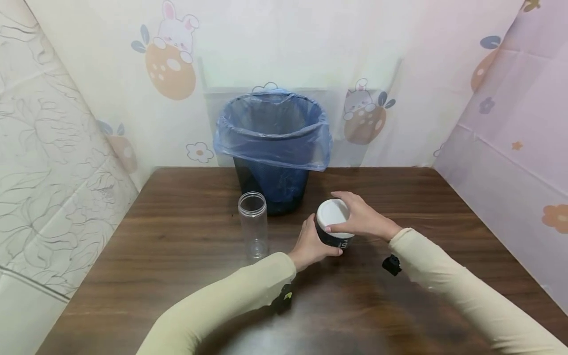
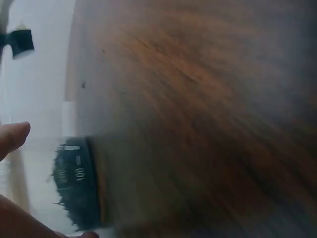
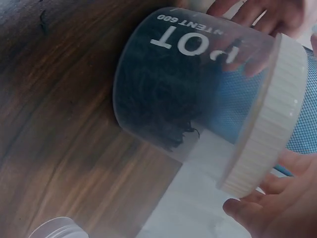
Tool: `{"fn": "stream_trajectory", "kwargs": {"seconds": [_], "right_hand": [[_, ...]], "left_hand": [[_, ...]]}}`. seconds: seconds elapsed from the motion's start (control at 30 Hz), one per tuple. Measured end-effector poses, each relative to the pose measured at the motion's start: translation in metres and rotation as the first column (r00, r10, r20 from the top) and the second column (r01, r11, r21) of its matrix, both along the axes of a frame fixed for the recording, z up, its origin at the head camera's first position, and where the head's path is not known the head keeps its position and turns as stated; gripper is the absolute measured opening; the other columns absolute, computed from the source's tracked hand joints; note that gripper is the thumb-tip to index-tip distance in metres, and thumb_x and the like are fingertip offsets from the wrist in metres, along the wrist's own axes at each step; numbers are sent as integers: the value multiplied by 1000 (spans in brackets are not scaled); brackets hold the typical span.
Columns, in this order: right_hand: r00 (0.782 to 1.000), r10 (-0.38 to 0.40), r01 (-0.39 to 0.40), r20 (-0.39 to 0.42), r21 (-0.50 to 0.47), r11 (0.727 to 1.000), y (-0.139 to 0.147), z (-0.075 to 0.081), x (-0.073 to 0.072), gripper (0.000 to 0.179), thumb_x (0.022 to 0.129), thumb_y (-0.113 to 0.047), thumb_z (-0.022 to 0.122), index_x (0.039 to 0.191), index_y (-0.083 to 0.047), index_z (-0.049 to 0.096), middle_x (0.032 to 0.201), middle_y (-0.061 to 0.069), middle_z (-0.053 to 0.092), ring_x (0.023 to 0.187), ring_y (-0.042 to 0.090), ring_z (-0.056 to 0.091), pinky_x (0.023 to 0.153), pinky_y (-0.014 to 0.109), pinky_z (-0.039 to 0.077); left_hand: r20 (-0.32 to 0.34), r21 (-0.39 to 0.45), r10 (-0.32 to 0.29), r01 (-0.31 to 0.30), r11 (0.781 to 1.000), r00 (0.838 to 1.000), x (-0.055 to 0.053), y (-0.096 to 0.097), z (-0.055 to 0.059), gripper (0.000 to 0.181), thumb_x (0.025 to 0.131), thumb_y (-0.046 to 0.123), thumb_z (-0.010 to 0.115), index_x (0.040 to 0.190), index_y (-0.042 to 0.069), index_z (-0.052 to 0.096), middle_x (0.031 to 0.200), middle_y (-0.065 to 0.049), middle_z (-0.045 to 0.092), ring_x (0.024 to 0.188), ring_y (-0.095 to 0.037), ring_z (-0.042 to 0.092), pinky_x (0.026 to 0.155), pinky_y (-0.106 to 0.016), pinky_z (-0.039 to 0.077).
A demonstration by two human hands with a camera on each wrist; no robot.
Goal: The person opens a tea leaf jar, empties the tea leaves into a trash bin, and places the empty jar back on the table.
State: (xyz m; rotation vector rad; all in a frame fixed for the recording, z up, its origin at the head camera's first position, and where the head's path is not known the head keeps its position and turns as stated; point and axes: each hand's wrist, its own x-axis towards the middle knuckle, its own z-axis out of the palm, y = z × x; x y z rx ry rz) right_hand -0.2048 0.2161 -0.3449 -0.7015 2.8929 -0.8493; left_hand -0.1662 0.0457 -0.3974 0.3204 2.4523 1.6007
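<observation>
A clear jar [image 3: 153, 84] with white lettering and dark, shredded contents stands on the table, its ribbed white lid [image 1: 332, 211] on top. My left hand [image 1: 309, 247] holds the jar's side low down, thumb in front and fingers at its left. From the right, my right hand [image 1: 365, 218] grips the lid's rim, with the thumb on the near side and fingers on the far side. The left wrist view catches the jar's dark lower part [image 2: 77, 183] between thumb and fingers, partly cut off. A tall, lidless clear container [image 1: 254, 227] stands to the left of both hands.
Behind the hands stands a dark mesh bin [image 1: 248, 180] lined with a blue bag [image 1: 275, 143]. A pale ridged round thing [image 3: 58, 229] lies near the right wrist. The brown wooden table [image 1: 177, 236] meets patterned wall coverings at the back.
</observation>
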Motion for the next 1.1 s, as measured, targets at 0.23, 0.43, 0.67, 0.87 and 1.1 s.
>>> {"fn": "stream_trajectory", "kwargs": {"seconds": [0.23,0.43,0.67,0.87,1.1], "right_hand": [[998,57,-56,-42,24,998,-7,-8,2,95,71,-41,82,143,0,35,142,24,36,122,42,35,86,54,42],[990,36,-35,-139,10,999,-11,-15,0,89,69,-39,82,138,0,43,135,24,42,116,41,38,85,52,42],[988,-20,11,-155,-59,998,-10,-18,1,82,67,-35,83,133,0,51,131,24,47,112,41,41,83,52,43],[990,-55,38,-133,-122,992,-11,-6,6,76,70,-30,83,133,-1,52,132,22,49,110,40,46,82,52,44],[992,-60,42,-109,-163,986,-16,10,14,76,71,-31,83,134,-4,52,136,18,48,114,37,48,84,50,44]], "left_hand": [[-18,74,30,-29,997,999,-6,8,-8,107,63,13,89,146,3,21,140,-14,33,125,-29,39,103,-42,34],[-67,113,88,-80,990,994,-9,13,-14,111,60,15,91,146,6,22,139,-11,37,125,-28,39,103,-42,33],[-90,145,108,-95,985,990,-9,19,-19,111,60,17,91,146,9,22,140,-9,37,125,-27,40,103,-43,33],[-158,157,128,-103,982,979,-10,18,-17,111,58,22,92,145,10,25,137,-7,41,122,-23,43,101,-38,36],[-308,141,158,-120,983,938,-13,7,-9,105,56,29,92,140,9,33,128,-5,49,114,-17,50,96,-32,41]]}}
